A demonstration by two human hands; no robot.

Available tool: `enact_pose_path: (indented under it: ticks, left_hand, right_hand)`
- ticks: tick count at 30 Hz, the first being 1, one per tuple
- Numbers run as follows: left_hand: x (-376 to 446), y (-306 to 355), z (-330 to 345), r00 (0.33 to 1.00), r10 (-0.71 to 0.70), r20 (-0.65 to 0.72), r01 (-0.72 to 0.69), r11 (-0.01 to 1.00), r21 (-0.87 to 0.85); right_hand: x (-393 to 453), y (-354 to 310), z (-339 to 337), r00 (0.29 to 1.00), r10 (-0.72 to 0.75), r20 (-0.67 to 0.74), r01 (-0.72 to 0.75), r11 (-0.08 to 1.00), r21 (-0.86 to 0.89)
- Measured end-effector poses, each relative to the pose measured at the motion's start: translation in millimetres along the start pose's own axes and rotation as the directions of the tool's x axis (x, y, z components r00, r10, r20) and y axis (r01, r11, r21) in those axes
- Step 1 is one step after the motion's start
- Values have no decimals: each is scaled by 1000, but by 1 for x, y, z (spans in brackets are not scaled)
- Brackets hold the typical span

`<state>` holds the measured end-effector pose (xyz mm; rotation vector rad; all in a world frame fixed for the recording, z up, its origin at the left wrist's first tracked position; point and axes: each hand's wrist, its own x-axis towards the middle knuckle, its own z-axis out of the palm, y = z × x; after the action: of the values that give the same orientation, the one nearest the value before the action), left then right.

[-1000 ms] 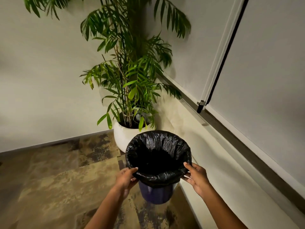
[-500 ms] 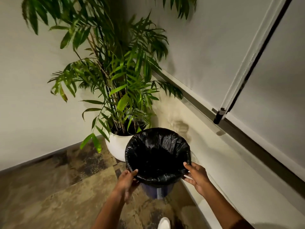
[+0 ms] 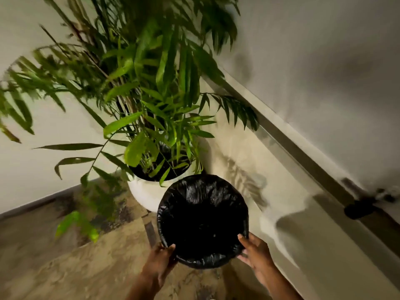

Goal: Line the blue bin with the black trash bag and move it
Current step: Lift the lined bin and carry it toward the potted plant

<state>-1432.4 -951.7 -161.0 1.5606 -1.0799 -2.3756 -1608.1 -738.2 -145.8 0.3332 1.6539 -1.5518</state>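
The black trash bag (image 3: 202, 219) lines the bin and is folded over its round rim, so I look straight down into a dark opening. The bin's blue wall is hidden beneath the bag from this angle. My left hand (image 3: 161, 259) grips the rim at its near left. My right hand (image 3: 254, 253) grips the rim at its near right, thumb on top. The bin sits just in front of the white plant pot (image 3: 144, 192), in the room's corner.
A tall leafy plant (image 3: 151, 100) rises from the pot and leans over the bin. A pale wall with a ledge (image 3: 281, 213) runs along the right. A dark fitting (image 3: 359, 210) sticks out at the right. Mottled brown floor (image 3: 65, 256) spreads to the left.
The bin has come nearer the pot and the corner, held by both hands. My view has tilted down over it, so the blue wall no longer shows.
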Motion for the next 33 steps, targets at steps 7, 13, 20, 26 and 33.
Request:
enact_pose_path:
  ticks: [7, 13, 20, 26, 33]
  left_hand:
    - [106, -6, -2, 999, -33, -10, 33, 998, 52]
    - [204, -44, -13, 998, -20, -52, 26, 993, 114]
    - [315, -83, -29, 995, -22, -99, 41, 981, 190]
    - [389, -125, -47, 992, -82, -99, 107, 954, 280]
    - [435, -162, -35, 986, -101, -135, 121, 982, 145]
  right_hand:
    - [103, 44, 12, 989, 55, -134, -47, 997, 68]
    - [201, 114, 12, 981, 8, -194, -8, 1000, -2]
    - [291, 152, 26, 977, -18, -214, 22, 1000, 15]
    - [352, 189, 24, 973, 46, -227, -48, 999, -6]
    - [406, 229, 7, 970, 89, -225, -95, 995, -16]
